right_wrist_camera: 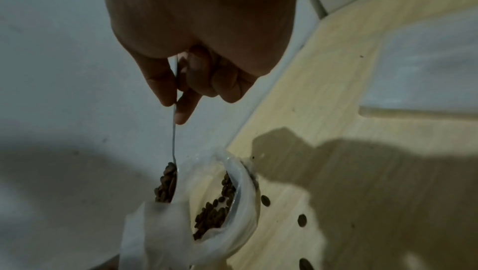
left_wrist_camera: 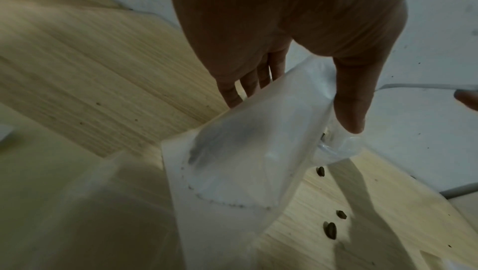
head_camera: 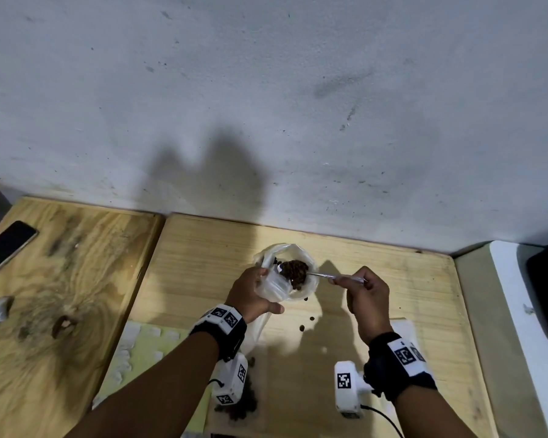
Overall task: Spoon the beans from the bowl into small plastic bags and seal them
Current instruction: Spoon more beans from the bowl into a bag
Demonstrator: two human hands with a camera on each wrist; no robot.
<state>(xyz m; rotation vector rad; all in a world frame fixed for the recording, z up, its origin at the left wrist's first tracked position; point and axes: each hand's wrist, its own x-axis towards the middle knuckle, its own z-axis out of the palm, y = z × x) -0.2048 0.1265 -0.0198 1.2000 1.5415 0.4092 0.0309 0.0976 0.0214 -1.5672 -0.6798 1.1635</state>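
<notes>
My left hand [head_camera: 256,292] holds a small clear plastic bag [head_camera: 274,287] open, thumb in front and fingers [left_wrist_camera: 248,86] behind it [left_wrist_camera: 245,151]. Brown beans [right_wrist_camera: 212,213] lie inside the bag [right_wrist_camera: 243,209]. My right hand [head_camera: 358,289] pinches the handle of a metal spoon [head_camera: 325,275]. Its bowl, heaped with beans [head_camera: 293,270], is at the bag's mouth, tilted on edge in the right wrist view [right_wrist_camera: 166,184]. A dark heap of beans [head_camera: 246,403] lies near the front edge, mostly hidden by the left wrist camera; I cannot make out the bowl's rim.
Loose beans [head_camera: 301,327] are scattered on the wooden table [head_camera: 393,295] just below the bag. A phone [head_camera: 4,248] lies on the far-left board. A pale green sheet [head_camera: 146,346] lies front left. A white unit [head_camera: 513,311] borders the right edge. A wall runs behind.
</notes>
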